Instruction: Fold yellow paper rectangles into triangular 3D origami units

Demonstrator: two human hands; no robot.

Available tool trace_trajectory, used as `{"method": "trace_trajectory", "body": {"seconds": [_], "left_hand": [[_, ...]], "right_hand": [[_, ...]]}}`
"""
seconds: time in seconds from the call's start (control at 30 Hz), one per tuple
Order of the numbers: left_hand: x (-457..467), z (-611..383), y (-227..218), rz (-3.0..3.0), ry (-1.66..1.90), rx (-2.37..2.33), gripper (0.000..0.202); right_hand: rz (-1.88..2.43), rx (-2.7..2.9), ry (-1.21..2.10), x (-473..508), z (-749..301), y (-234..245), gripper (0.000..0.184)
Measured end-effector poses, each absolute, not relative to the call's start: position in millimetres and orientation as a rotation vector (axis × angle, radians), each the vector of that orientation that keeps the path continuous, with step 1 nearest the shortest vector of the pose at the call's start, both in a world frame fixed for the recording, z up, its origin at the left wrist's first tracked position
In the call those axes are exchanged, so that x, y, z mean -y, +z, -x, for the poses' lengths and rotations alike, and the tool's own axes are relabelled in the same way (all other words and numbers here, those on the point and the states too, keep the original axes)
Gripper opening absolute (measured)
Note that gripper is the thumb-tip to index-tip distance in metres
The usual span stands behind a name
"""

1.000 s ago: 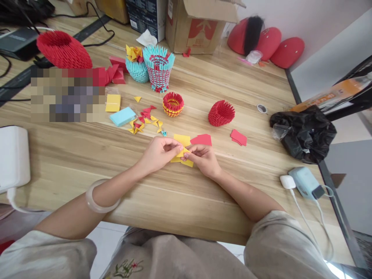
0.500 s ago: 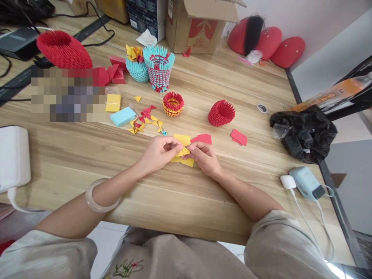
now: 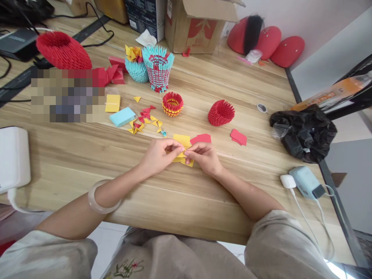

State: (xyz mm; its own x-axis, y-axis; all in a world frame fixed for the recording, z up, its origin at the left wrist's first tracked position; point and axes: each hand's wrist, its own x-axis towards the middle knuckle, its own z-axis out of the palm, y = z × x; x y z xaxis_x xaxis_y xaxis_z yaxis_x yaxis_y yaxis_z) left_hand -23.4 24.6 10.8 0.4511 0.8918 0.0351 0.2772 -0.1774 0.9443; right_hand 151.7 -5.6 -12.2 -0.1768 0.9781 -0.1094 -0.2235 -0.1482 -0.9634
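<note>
My left hand (image 3: 158, 155) and my right hand (image 3: 205, 157) meet fingertip to fingertip over a small yellow paper piece (image 3: 180, 152), both pinching it just above the wooden table (image 3: 87, 155). Under the hands lie more yellow paper slips (image 3: 181, 139) and a red slip (image 3: 201, 138). A heap of folded red and yellow paper triangles (image 3: 145, 121) lies to the left of the hands, beside a light blue paper stack (image 3: 123, 116) and a yellow paper stack (image 3: 112, 103).
Folded-paper pieces stand behind: a red-yellow ring (image 3: 172, 104), a red cup shape (image 3: 221, 112), a teal vase (image 3: 159, 66), a large red form (image 3: 62, 50). Red slips (image 3: 238, 137), a black bag (image 3: 303, 131), a charger (image 3: 305, 183), a white device (image 3: 13, 157) and a cardboard box (image 3: 200, 23).
Both hands have stayed in place, with the fingers working the yellow piece slightly closer together. Nothing else on the table has moved.
</note>
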Motion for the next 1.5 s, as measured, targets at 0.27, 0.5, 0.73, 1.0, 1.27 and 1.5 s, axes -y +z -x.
{"method": "trace_trajectory", "body": {"seconds": [0.27,0.5,0.73,1.0,1.27,1.5], "left_hand": [[-28,22,14,-1.361,0.737,-0.974,0.023],[-25,20,12,-1.344,0.797,-1.009,0.027],[-24,19,8,-1.385,0.862,-0.973,0.022],[-24,21,5,-1.477,0.827,-0.957,0.020],[-26,22,10,-1.769,0.849,-0.939,0.018],[-29,25,17,-2.114,1.053,-0.785,0.012]], "right_hand": [[1.045,1.067,1.511,6,-152,-15,0.016],[1.094,1.099,1.489,7,-151,-10,0.023],[1.140,1.105,1.475,8,-149,-4,0.023],[1.122,1.126,1.481,9,-150,-8,0.023],[1.036,1.064,1.455,9,-148,-10,0.016],[1.037,1.115,1.201,7,-151,-17,0.004]]}}
